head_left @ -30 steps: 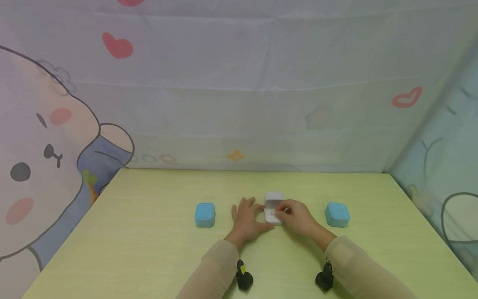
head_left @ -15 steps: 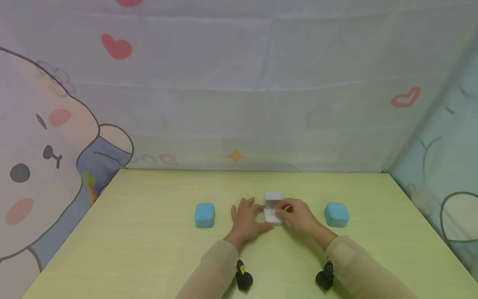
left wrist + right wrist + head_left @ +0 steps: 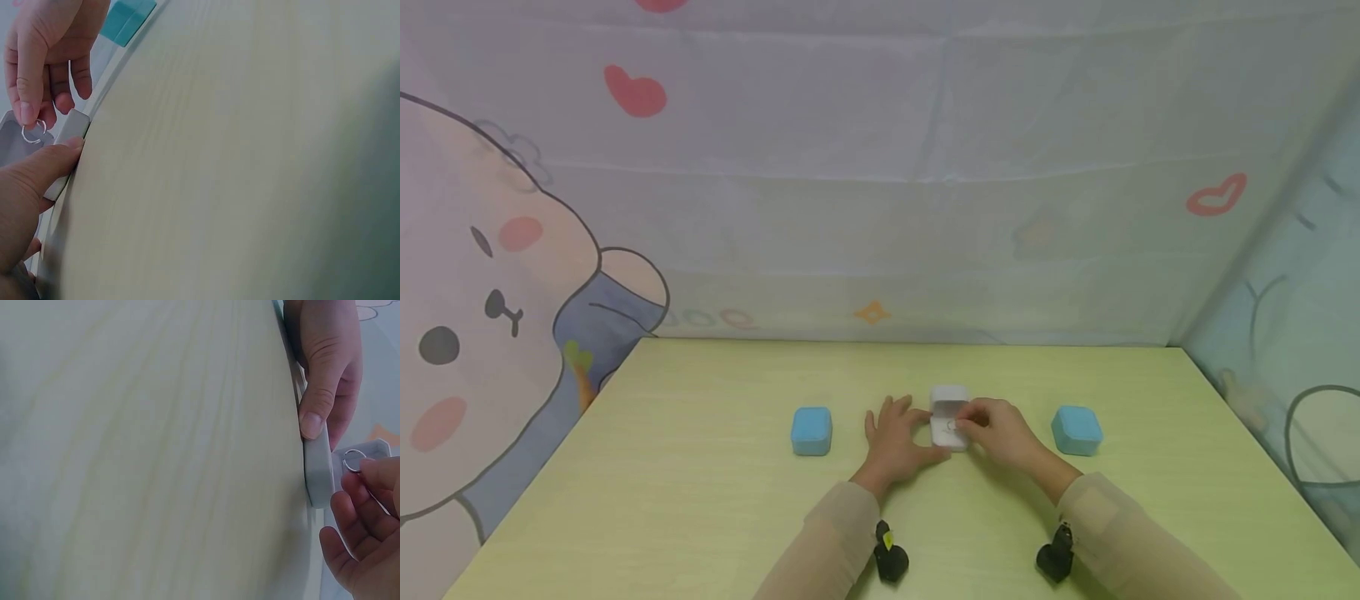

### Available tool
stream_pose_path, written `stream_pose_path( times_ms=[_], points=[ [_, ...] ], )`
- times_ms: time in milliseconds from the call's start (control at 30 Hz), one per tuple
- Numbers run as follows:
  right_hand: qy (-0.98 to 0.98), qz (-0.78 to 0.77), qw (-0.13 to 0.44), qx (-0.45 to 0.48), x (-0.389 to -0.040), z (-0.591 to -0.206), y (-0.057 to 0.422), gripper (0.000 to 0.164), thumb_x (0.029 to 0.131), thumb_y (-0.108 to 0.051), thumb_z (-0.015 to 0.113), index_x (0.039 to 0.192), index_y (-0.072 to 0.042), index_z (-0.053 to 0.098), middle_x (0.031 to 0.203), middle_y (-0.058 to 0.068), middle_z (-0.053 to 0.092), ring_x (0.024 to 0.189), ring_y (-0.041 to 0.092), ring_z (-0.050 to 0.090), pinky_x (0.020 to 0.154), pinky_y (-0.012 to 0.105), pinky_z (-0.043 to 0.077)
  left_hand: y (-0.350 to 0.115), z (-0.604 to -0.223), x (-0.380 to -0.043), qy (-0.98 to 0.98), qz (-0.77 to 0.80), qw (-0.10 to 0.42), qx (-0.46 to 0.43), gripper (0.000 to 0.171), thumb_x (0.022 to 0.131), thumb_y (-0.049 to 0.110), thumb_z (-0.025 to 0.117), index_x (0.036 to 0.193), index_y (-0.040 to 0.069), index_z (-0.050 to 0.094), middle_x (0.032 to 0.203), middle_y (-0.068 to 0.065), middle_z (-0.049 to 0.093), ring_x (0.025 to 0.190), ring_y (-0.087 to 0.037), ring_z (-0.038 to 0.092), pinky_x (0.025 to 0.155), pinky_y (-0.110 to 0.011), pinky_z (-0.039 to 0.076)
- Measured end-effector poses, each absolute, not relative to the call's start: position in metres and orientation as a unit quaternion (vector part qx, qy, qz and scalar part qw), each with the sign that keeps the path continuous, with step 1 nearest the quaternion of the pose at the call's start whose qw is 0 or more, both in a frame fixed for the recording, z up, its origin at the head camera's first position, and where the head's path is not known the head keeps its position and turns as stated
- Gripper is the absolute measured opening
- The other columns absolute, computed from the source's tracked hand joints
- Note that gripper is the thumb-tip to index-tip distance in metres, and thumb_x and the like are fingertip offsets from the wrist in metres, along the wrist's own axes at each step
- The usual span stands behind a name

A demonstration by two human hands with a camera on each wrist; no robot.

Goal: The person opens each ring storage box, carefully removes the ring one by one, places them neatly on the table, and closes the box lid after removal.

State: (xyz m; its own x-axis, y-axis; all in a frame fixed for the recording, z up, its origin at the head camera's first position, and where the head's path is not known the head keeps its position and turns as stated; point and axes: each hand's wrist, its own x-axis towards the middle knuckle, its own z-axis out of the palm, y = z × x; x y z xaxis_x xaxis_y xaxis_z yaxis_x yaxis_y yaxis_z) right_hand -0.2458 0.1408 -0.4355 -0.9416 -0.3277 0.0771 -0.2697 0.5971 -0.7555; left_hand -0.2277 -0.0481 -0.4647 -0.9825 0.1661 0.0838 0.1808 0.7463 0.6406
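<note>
Right hand point(image 3: 997, 429): thumb and index fingertip pressed together, pinching the ring point(image 3: 345, 459) at its edge; the remaining fingers are loosely bent, slightly apart, off the ring. The ring stands roughly upright, its loop plainly visible, just at the mouth of the white box point(image 3: 941, 435). Cannot tell whether its lower edge touches the box's insert.

Left hand point(image 3: 897, 442): thumb and index set wide, gripping the white box between them, thumb on the near face, index towards the hinge side. Other fingers spread, pointing away from the person.

White box: on the table point(image 3: 700, 467), lid raised at the back, inside facing the person. Further out, one blue box point(image 3: 812, 432) sits to the left of the left hand, a second blue box point(image 3: 1077, 431) just right of the right hand; both lids down. Pale sleeves point(image 3: 831, 537) cover both forearms; a printed curtain point(image 3: 850, 125) hangs behind the table.
</note>
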Motion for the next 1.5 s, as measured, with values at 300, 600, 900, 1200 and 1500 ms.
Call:
stream_pose_path(
  times_ms=[300,600,900,1200,1500],
  points=[
    [0.892,-0.418,0.038,-0.167,-0.2451,-0.4344,0.1425,0.011,0.09,-0.013,0.062,0.095,-0.005,0.068,0.092,0.007,0.069,0.081,0.015,0.059,0.068,0.027,0.048,-0.0475,-0.4648,-0.2275,-0.934,-0.344,0.012,-0.091,0.058,0.074,0.045,0.076,0.121,0.015,0.062,0.149,-0.014,0.036,0.143,-0.04,0.017,0.111,-0.064,0.001],
    [0.891,-0.418,0.036,-0.174,-0.2436,-0.4358,0.1441,0.011,0.09,-0.013,0.063,0.095,-0.005,0.069,0.093,0.006,0.069,0.083,0.014,0.06,0.07,0.027,0.049,-0.0473,-0.4652,-0.2271,-0.936,-0.34,0.015,-0.093,0.058,0.074,0.046,0.076,0.121,0.014,0.062,0.149,-0.015,0.036,0.143,-0.041,0.017,0.111,-0.065,0.002],
    [0.89,-0.416,0.034,-0.181,-0.2413,-0.4365,0.1457,0.015,0.09,-0.014,0.063,0.096,-0.002,0.068,0.093,0.009,0.07,0.083,0.015,0.062,0.069,0.027,0.05,-0.0476,-0.4635,-0.2269,-0.934,-0.345,0.01,-0.09,0.058,0.075,0.044,0.076,0.122,0.014,0.061,0.149,-0.014,0.035,0.144,-0.04,0.016,0.111,-0.064,0.0],
    [0.886,-0.427,0.041,-0.174,-0.2403,-0.4382,0.1474,0.013,0.09,-0.013,0.063,0.094,-0.003,0.069,0.09,0.007,0.07,0.079,0.013,0.06,0.067,0.025,0.05,-0.048,-0.4631,-0.2268,-0.933,-0.349,0.015,-0.09,0.059,0.074,0.044,0.076,0.122,0.014,0.061,0.149,-0.015,0.036,0.143,-0.041,0.016,0.111,-0.065,0.001],
    [0.885,-0.432,0.053,-0.167,-0.2366,-0.4373,0.1487,0.012,0.089,-0.014,0.064,0.093,-0.004,0.07,0.092,0.007,0.07,0.081,0.013,0.061,0.069,0.026,0.05,-0.0477,-0.4642,-0.2267,-0.934,-0.346,0.015,-0.09,0.059,0.074,0.045,0.076,0.122,0.013,0.061,0.149,-0.015,0.036,0.143,-0.04,0.017,0.111,-0.064,0.001]
  ],
)
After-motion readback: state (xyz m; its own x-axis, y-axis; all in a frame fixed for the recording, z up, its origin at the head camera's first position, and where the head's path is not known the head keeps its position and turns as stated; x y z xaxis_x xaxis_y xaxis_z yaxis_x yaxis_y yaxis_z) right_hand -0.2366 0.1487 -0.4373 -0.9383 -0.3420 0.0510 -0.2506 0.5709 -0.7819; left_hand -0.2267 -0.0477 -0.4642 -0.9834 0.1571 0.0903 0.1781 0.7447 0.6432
